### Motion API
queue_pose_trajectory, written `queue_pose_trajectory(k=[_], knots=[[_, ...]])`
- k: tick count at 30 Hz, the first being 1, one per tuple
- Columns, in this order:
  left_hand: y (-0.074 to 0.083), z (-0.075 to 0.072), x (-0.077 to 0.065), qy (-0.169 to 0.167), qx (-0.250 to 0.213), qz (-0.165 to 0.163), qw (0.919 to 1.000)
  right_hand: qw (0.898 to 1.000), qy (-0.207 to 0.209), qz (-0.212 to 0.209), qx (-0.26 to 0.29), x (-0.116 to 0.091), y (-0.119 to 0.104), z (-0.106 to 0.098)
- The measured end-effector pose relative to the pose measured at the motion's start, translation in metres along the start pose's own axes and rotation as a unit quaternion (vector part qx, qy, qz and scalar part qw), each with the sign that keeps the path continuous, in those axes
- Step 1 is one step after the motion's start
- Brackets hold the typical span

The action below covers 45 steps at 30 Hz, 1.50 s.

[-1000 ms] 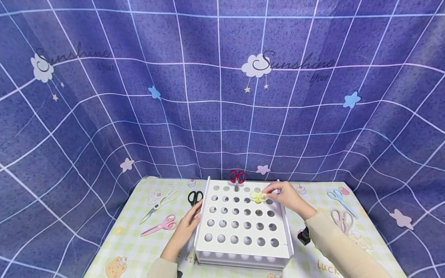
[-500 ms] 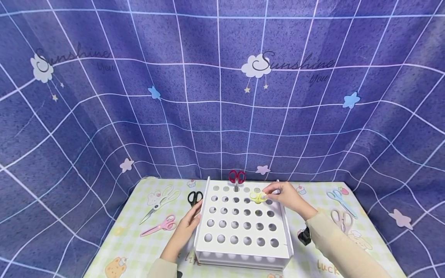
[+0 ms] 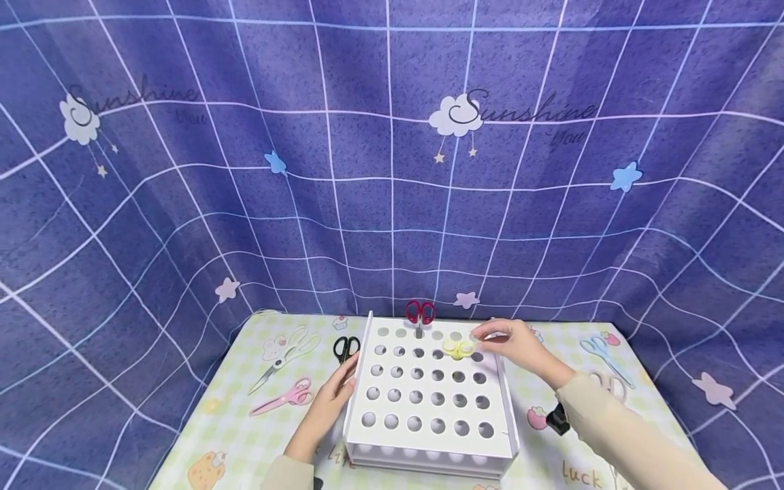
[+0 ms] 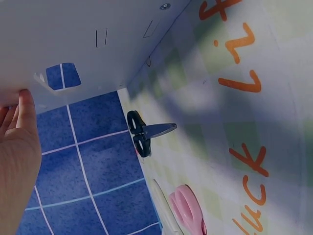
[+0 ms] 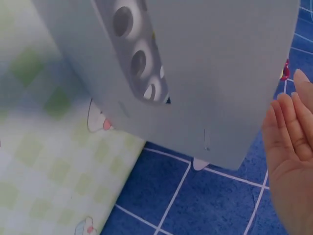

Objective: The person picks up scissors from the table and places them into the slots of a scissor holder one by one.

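Observation:
A white rack with rows of round holes stands on the table. My left hand rests against its left side panel; in the left wrist view the thumb lies straight on the panel. Yellow scissors stand handles-up in a hole toward the rack's back right. Just right of them hovers my right hand, fingers extended and apart from the handles. Red-handled scissors stand upright in the back row. Beyond my left fingertips are black-handled scissors, which lie on the table in the left wrist view.
On the left of the table lie white scissors and pink scissors. Light blue scissors and pale scissors, partly behind the right sleeve, lie on the right. A blue curtain hangs behind the checked tablecloth.
My right hand has let go of the yellow scissors and moved slightly right. The scissors stay in their hole. My left hand keeps its place on the rack.

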<state>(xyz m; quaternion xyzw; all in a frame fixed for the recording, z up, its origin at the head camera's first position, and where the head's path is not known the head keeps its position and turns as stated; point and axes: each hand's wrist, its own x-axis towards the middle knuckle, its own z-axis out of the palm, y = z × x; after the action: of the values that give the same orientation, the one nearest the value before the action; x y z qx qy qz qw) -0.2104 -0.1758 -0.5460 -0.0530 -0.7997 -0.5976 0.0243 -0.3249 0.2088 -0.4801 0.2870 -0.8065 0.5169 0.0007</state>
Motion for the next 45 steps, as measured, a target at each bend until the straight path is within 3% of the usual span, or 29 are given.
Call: queue_pose_trajectory(k=[6,22,29,38,45], knots=[[0.001,0.0,0.004,0.0,0.0,0.004,1.0,1.0,0.018,-0.014,-0.012,-0.006,-0.003,-0.018],[-0.002,-0.005,0.011,-0.004,-0.001,0.018,0.9998,0.999,0.042,0.003,-0.034,-0.022,0.003,-0.054],[-0.003,-0.004,0.011,0.002,-0.004,0.012,0.9999,0.997,0.058,0.032,-0.045,-0.028,0.008,-0.07],[-0.006,0.0,0.001,-0.003,-0.014,0.006,0.9999,0.995,0.081,0.04,-0.052,-0.052,0.023,-0.086],[-0.006,0.0,0.003,-0.006,-0.021,0.017,0.9996,0.987,0.123,0.051,-0.095,-0.071,0.035,-0.101]])
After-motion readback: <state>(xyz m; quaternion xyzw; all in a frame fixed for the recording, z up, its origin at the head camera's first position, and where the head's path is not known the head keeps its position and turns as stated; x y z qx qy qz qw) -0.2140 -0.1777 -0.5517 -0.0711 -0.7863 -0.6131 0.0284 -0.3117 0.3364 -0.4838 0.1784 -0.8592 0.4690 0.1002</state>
